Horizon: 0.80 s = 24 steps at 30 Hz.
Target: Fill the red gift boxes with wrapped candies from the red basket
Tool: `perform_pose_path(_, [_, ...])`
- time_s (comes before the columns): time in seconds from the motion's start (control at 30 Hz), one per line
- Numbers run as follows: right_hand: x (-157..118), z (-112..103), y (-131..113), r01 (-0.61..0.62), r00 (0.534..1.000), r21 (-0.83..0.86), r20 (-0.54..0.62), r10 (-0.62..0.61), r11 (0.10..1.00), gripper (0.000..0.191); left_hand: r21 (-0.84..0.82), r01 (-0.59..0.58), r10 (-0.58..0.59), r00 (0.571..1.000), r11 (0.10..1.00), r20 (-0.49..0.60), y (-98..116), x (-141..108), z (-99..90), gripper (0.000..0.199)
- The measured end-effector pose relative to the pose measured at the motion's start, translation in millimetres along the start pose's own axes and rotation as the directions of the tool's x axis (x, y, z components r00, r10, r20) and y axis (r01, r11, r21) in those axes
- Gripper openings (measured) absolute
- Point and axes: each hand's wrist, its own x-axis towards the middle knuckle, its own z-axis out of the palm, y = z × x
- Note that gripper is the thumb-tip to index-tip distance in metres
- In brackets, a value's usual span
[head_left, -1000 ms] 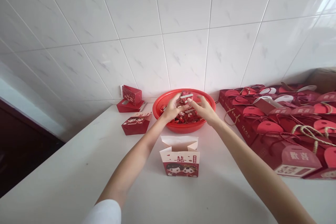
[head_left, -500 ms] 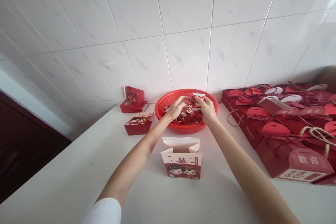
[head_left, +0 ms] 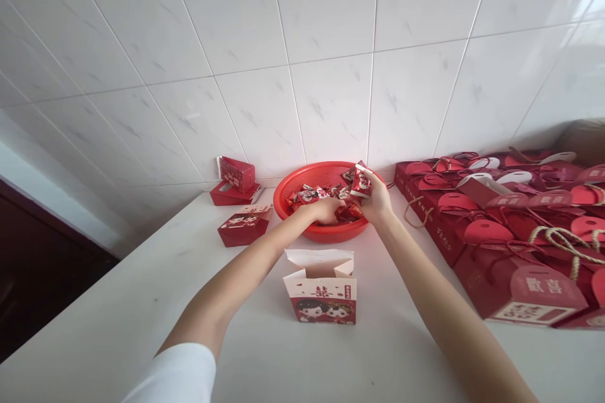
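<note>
A red plastic basket (head_left: pixel 287 177) near the wall holds a heap of red-wrapped candies (head_left: pixel 309 195). Down among them is my left hand (head_left: pixel 328 209), its fingers bent into the wrappers; whether they grip a piece is hidden. My right hand (head_left: pixel 378 198), at the basket's right rim, is closed on a red and white candy packet (head_left: pixel 362 180). In front of the basket stands an open paper gift box (head_left: pixel 325 302), red and cream with two cartoon figures, its top flaps up.
Rows of red gift boxes with cord handles (head_left: pixel 520 271) fill the counter's right side. To the left of the basket lie a small red box (head_left: pixel 243 227) and a stack of folded red boxes (head_left: pixel 236 182). A tiled wall (head_left: pixel 331 101) closes off the back.
My left hand has lowered from above the candies into the heap. The packet in my right hand has tilted, and the whole view has shifted slightly.
</note>
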Motion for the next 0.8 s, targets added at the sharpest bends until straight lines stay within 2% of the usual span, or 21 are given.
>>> perform_pose_path(0.07, [-1, 0, -3, -0.027, 1.000, 0.005, -0.006, 0.027, 1.000, 0.011, -0.066, 0.033, -0.029, 0.997, 0.997, 0.068, -4, -2, -1.8, 0.019])
perform_pose_path(0.13, [-3, 1, -5, -0.041, 0.999, 0.013, -0.003, 0.041, 0.999, 0.011, -0.126, 0.050, -0.040, 0.996, 0.991, 0.079, -10, -5, -4.4, 0.009])
perform_pose_path(0.23, [-5, 2, -7, -0.053, 0.998, 0.023, -0.013, 0.053, 0.998, 0.010, -0.327, 0.013, -0.035, 0.998, 0.945, -0.061, -20, -8, -8.2, 0.006])
perform_pose_path(0.3, [-5, 2, -7, -0.057, 0.998, 0.033, -0.024, 0.058, 0.998, 0.008, -0.556, -0.026, -0.092, 0.979, 0.831, -0.183, -25, -11, -10.1, 0.011])
perform_pose_path(0.37, [-5, 3, -6, -0.059, 0.998, 0.039, -0.023, 0.060, 0.998, 0.008, -0.735, -0.067, -0.164, 0.958, 0.674, -0.238, -28, -14, -11.1, 0.018])
perform_pose_path(0.43, [-4, 2, -5, -0.062, 0.998, 0.035, -0.016, 0.063, 0.997, 0.009, -0.818, -0.117, -0.190, 0.945, 0.563, -0.266, -30, -17, -11.2, 0.020])
perform_pose_path(0.5, [-3, 1, -4, -0.061, 0.998, 0.030, -0.004, 0.062, 0.998, 0.009, -0.830, -0.163, -0.192, 0.932, 0.533, -0.307, -31, -18, -10.4, 0.019])
perform_pose_path(0.6, [-2, -1, -2, -0.053, 0.998, 0.023, 0.015, 0.053, 0.998, 0.008, -0.781, -0.160, -0.226, 0.905, 0.603, -0.360, -33, -15, -8.0, 0.016])
perform_pose_path(0.67, [-2, -1, -2, -0.043, 0.999, 0.023, 0.027, 0.042, 0.999, 0.007, -0.693, -0.134, -0.277, 0.850, 0.709, -0.448, -34, -13, -6.9, 0.024])
perform_pose_path(0.73, [-3, -1, -2, -0.039, 0.999, 0.027, 0.033, 0.038, 0.999, 0.007, -0.550, -0.103, -0.283, 0.771, 0.829, -0.570, -34, -14, -6.6, 0.036])
perform_pose_path(0.77, [-3, -1, -2, -0.038, 0.999, 0.029, 0.032, 0.037, 0.999, 0.007, -0.466, -0.088, -0.252, 0.746, 0.880, -0.616, -33, -15, -6.8, 0.039])
perform_pose_path(0.8, [-4, -1, -2, -0.038, 0.999, 0.030, 0.032, 0.037, 0.999, 0.007, -0.385, -0.072, -0.205, 0.749, 0.920, -0.630, -31, -17, -7.1, 0.038])
